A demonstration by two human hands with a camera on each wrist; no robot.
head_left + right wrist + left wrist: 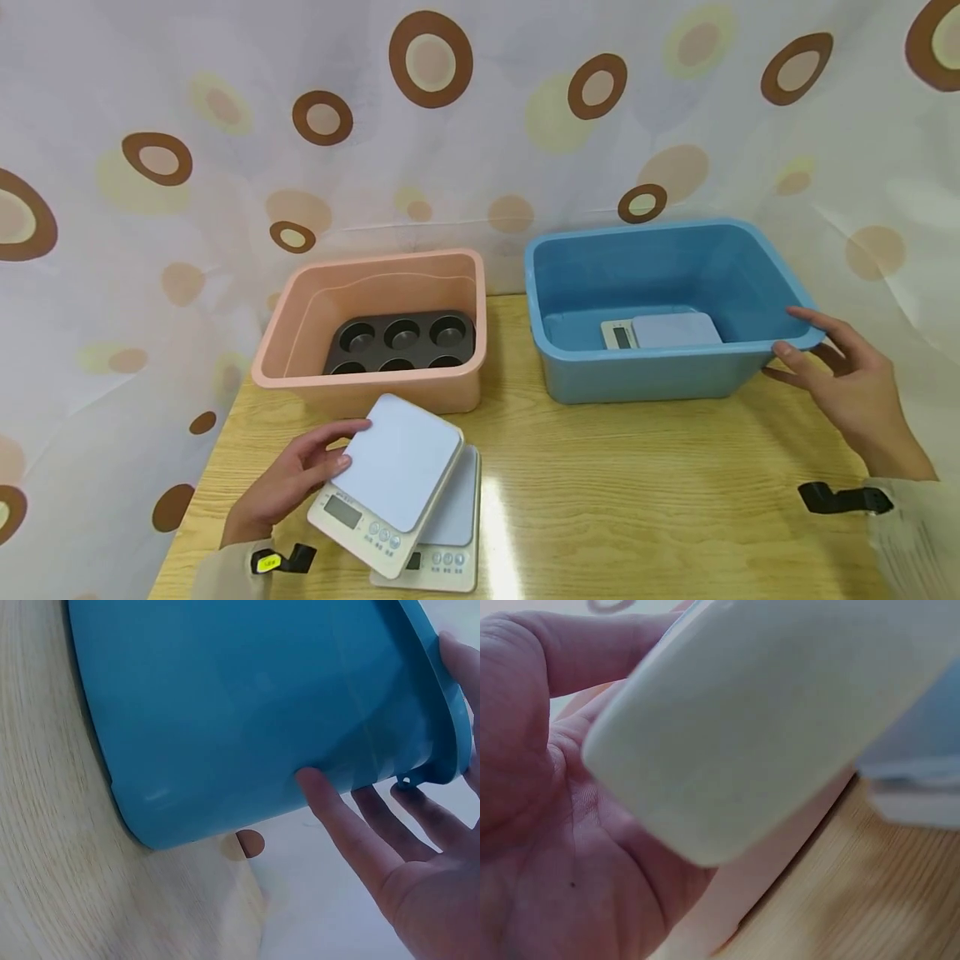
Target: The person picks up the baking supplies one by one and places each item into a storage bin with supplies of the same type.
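Note:
My left hand (pixel 281 483) grips a kitchen scale (pixel 401 462) by its left side, thumb on the white platform. This scale is tilted and overlaps a second kitchen scale (pixel 459 508) lying on the table. In the left wrist view the held scale's pale casing (pixel 765 735) covers much of the hand (pixel 577 825). At the right, my other hand (pixel 858 387) holds the near right corner of a blue plastic bin (pixel 637 379), its thumb and fingers around the rim and outer wall. A third kitchen scale (pixel 675 330) sits inside that bin.
Left of the blue bin stands a pink plastic bin (pixel 442 393) with a dark muffin tin (pixel 402 335) inside. Both bins are on the wooden table (pixel 622 492), close to a patterned curtain (pixel 495 167) at the back.

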